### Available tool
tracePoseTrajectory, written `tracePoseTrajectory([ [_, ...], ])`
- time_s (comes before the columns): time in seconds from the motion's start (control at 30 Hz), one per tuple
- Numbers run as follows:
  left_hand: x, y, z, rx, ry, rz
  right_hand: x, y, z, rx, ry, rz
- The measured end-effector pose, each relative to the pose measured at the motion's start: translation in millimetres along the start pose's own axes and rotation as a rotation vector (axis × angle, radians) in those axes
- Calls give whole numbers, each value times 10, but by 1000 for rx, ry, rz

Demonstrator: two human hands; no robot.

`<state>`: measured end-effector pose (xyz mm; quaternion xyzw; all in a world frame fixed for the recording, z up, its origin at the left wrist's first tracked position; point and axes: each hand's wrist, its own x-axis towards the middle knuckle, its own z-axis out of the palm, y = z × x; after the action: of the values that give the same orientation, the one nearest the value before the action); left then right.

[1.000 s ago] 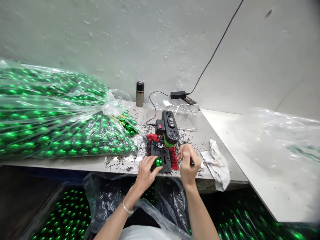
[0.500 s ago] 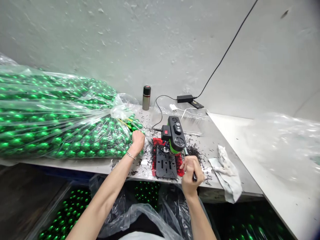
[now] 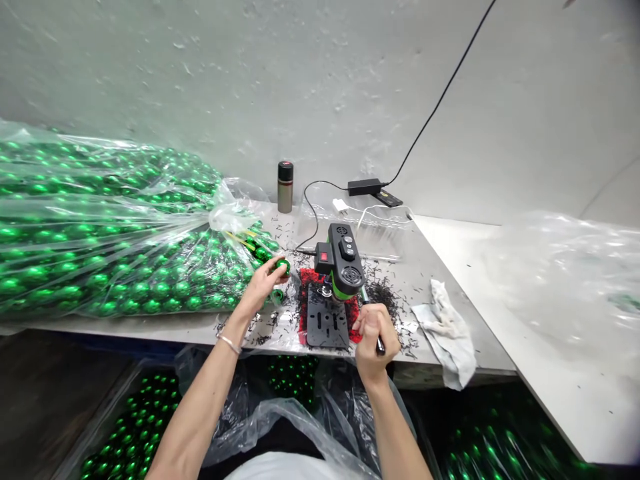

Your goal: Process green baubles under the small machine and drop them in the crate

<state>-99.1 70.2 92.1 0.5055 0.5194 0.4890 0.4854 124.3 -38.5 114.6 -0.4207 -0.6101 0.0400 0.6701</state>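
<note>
While the left hand (image 3: 263,283) pinches a green ball (image 3: 283,267) between thumb and fingers, the right hand (image 3: 377,338) is closed around the black handle (image 3: 381,347) of the drill (image 3: 345,263). That ball is at the mouth of the big bag (image 3: 125,227), to the left of the drill. Between the two grips lie the slotted plate (image 3: 327,319) and a red mat (image 3: 305,313), with the drill's head over the plate's far part. Black scraps (image 3: 383,293) (a whole heap of them) lie just beyond the right grip, and a crumpled rag (image 3: 447,333) is to its right.
</note>
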Motion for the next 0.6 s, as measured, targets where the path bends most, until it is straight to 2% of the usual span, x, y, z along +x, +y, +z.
tracePoseTrajectory([
  [0.03,-99,-20,17,-225,-32,-70,-1,6,0,1,3,-6],
  [0.1,-293,-67,93,-454,-79,-204,-6,24,0,1,2,-18],
  [0.17,-454,-128,212,-600,-78,-289,-10,41,-1,0,1,-27],
  [0.27,-596,-258,430,-694,-58,-362,-10,54,-1,8,-2,-34],
  [0.4,-624,-455,716,-564,21,-364,-2,49,2,-3,-3,-42],
  [0.5,-618,-550,884,-306,77,-204,1,42,2,-15,-8,-44],
  [0.6,-657,-595,978,14,42,-2,7,28,-10,-22,-19,-60],
])
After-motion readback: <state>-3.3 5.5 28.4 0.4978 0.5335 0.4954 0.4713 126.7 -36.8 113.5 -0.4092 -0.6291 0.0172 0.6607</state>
